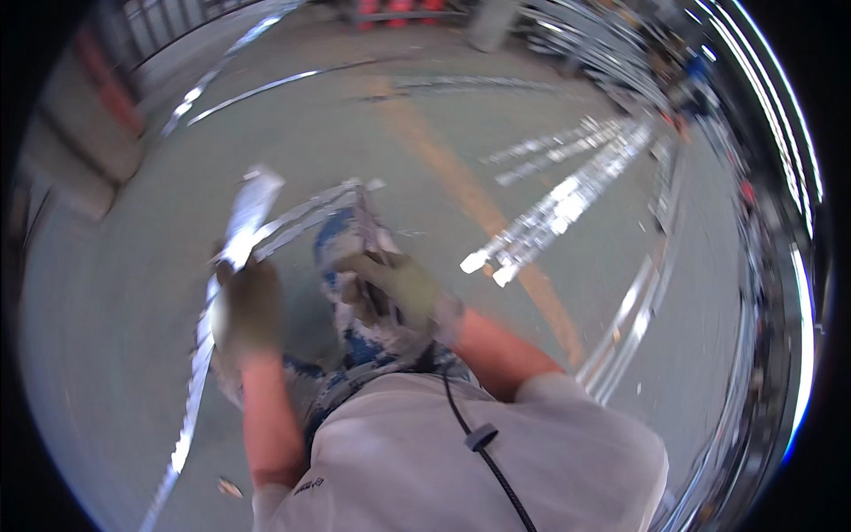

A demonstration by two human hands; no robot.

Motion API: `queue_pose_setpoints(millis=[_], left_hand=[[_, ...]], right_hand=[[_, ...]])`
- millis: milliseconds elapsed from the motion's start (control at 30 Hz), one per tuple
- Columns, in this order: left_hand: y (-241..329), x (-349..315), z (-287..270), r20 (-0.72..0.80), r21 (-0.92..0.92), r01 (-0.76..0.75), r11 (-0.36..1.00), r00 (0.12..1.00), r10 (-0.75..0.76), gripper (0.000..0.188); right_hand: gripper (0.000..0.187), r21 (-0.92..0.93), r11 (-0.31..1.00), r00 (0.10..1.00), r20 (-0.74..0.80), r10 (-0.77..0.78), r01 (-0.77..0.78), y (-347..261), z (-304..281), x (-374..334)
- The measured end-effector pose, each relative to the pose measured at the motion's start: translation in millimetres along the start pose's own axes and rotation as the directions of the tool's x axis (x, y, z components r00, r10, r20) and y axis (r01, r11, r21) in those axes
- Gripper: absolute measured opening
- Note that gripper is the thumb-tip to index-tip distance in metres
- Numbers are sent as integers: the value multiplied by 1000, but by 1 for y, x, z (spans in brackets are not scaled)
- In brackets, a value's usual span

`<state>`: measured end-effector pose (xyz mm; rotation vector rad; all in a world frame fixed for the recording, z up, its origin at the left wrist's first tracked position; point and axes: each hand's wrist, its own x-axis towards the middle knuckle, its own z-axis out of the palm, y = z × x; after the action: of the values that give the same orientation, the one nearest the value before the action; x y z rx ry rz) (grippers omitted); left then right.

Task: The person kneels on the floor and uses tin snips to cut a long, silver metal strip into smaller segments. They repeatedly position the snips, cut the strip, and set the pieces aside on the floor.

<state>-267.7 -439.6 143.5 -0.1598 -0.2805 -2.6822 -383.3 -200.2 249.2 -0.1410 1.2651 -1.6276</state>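
Note:
My left hand (249,306), in a dirty work glove, is closed around a long shiny metal strip (202,350). The strip runs from the lower left edge up past the hand, and its far end (255,199) looks wider and flat. Another bright strip (306,213) slants away to the right from near that hand. My right hand (394,288), also gloved, is in front of my patterned trousers with curled fingers. A slim dark shape shows at its fingers, too blurred to name. Both hands are smeared by motion.
Several shiny metal strips (567,208) lie on the green floor to the right, across an orange painted line (452,177). More metal lengths (594,44) are heaped at the far right. Thick rounded columns (80,142) stand at the left. A dark cord (456,403) hangs over my shirt.

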Motion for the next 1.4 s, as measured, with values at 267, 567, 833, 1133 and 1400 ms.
queue_pose_setpoints(millis=[267, 567, 833, 1133, 1400], left_hand=[[-19, 3, 4, -165, 120, -130, 984, 975, 149, 39], [-31, 8, -13, -228, 213, -125, 969, 958, 174, 40], [-31, 7, -25, -267, 282, -127, 951, 942, 205, 46], [-32, 10, -38, -274, 289, -92, 953, 946, 174, 44], [-31, 10, -36, -249, 289, -104, 952, 952, 179, 45]], right_hand=[[41, -388, 921, 999, 11, -37, 38, 14, 14, 2], [46, -454, 890, 994, -113, -5, -47, 26, 7, 20], [42, -696, 715, 964, -226, -140, -60, 34, -7, 50], [47, -867, 484, 921, -280, -272, -121, 41, -23, 65], [47, -888, 435, 914, -293, -282, -150, 37, -20, 70]])
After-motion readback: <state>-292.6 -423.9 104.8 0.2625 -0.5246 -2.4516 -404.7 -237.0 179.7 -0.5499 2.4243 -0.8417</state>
